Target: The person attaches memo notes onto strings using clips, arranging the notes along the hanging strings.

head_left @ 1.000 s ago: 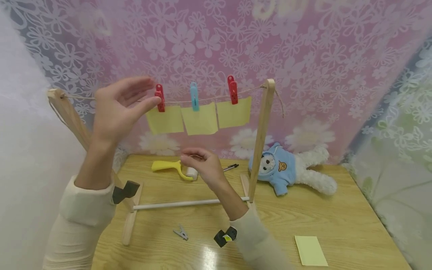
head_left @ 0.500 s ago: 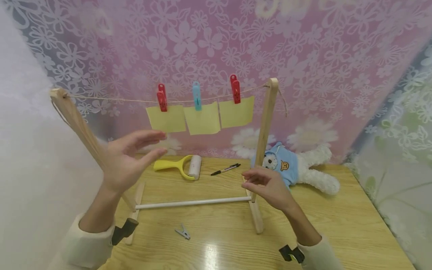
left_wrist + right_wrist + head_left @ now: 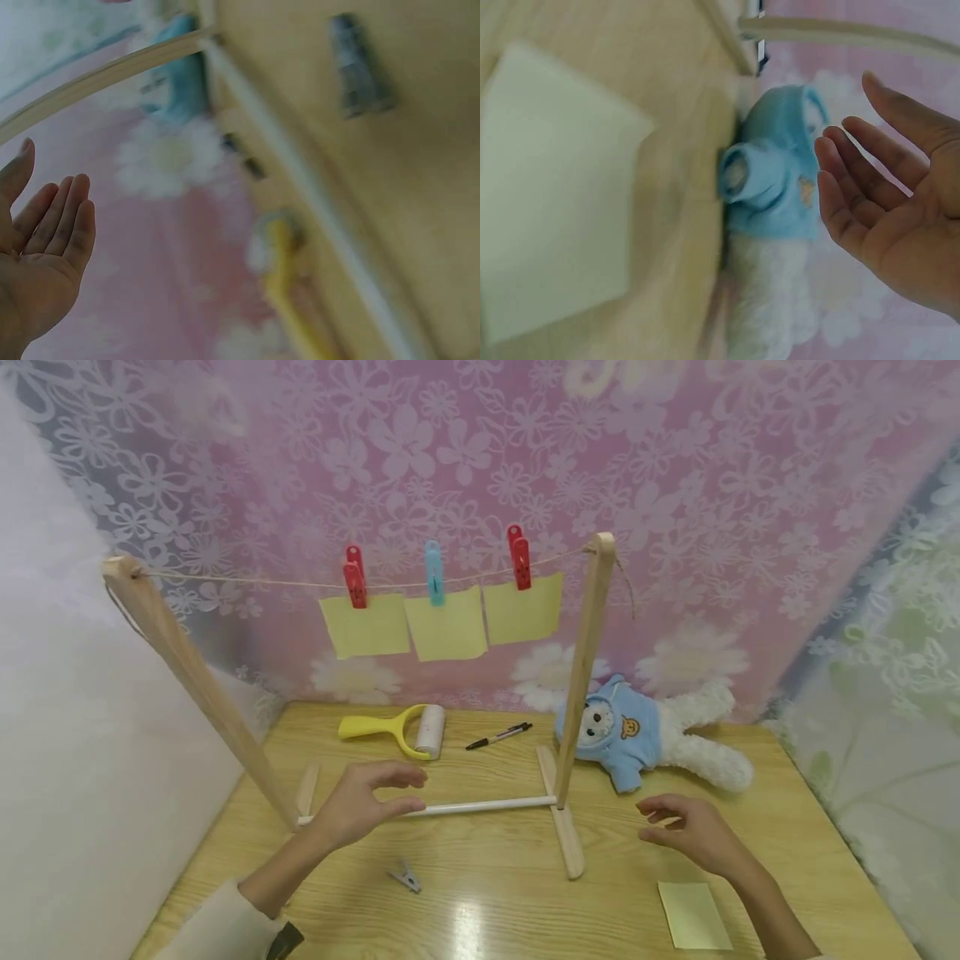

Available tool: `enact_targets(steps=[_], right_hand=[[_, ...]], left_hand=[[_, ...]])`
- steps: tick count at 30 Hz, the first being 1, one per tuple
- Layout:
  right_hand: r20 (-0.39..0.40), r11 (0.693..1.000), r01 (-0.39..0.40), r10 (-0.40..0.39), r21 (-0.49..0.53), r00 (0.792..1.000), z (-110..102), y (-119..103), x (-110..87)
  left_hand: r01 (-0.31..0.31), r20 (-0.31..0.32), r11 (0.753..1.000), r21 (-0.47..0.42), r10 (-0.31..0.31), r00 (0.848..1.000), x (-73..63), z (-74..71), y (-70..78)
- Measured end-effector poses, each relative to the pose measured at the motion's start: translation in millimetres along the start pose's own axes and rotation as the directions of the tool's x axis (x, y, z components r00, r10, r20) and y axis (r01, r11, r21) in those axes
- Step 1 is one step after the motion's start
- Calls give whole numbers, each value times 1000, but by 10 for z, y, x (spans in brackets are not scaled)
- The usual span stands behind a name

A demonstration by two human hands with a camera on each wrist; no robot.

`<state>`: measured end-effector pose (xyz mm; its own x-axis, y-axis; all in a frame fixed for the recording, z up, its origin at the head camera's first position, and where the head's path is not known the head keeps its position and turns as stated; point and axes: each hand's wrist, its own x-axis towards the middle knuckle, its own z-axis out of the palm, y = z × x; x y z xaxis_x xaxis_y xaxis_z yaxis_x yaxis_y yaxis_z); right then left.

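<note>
My left hand [image 3: 366,803] is above the table near the white crossbar [image 3: 480,807], fingers extended and holding nothing. The right hand [image 3: 696,833] hovers just above a pad of yellow sticky notes [image 3: 694,917], its fingers loosely bent around nothing. Three yellow notes hang side by side from a string [image 3: 255,581]: the left note [image 3: 367,631] under a red clothespin [image 3: 355,581], the middle note [image 3: 447,631] under a blue clothespin [image 3: 434,572], the right note [image 3: 528,614] under another red clothespin [image 3: 520,560]. A grey clothespin [image 3: 406,877] lies on the table in front of the crossbar.
Two wooden posts, left [image 3: 195,685] and right [image 3: 587,668], carry the string. Behind the crossbar lie a yellow-handled lint roller [image 3: 386,727] and a pen [image 3: 498,737]. A plush toy in a blue hoodie [image 3: 637,727] lies beyond the right post. A floral curtain backs the table.
My left hand has come down from beside the left red clothespin to low over the table. The right hand has moved right, past the right post, to near the pad.
</note>
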<state>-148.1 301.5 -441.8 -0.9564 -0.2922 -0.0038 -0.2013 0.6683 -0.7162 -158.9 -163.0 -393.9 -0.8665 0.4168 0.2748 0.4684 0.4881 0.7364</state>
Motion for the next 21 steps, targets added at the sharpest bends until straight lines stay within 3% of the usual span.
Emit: enact_targets(steps=[2,8,14,18,21], right_hand=[[53,999,-32,32,-9,998,-20,134,-76],[184,996,-79,83,-31,979,-50,438,-263],[225,991,-90,111,-101,968,-43,661,-388],[244,983,-126,155,-130,957,-26,765,-420],[240,979,-152,182,-135,954,-1,810,-442]], left_hand=[[57,69,998,0,-56,996,-58,130,-174],[119,221,993,-1,-116,968,-223,380,-609],[183,294,982,35,-186,938,-330,453,-882],[182,324,980,86,-200,924,-393,495,-1019],[150,344,983,108,-179,922,-431,512,-1080]])
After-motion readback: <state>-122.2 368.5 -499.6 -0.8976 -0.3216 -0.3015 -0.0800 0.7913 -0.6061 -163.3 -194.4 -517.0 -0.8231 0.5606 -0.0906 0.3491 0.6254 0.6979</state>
